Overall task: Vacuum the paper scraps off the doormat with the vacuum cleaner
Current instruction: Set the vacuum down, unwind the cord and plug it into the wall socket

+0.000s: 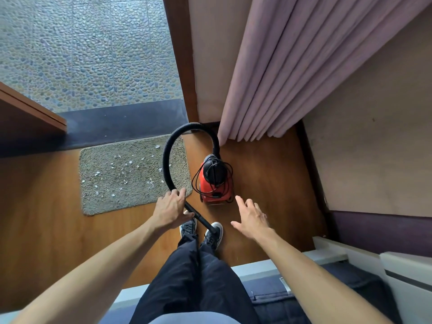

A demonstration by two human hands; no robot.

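Set-up step: my left hand (171, 208) grips the hose (166, 160); right hand (251, 218), fingers spread, reaches toward the vacuum (214, 183). Scraps (126, 164) lie on the mat (98, 195). Next, I judge: switch on.

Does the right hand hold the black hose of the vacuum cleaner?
No, the right hand is open and holds nothing; the left hand grips the hose.

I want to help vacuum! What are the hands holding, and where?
The left hand grips the black hose near its nozzle end. The right hand holds nothing, open near the red vacuum cleaner.
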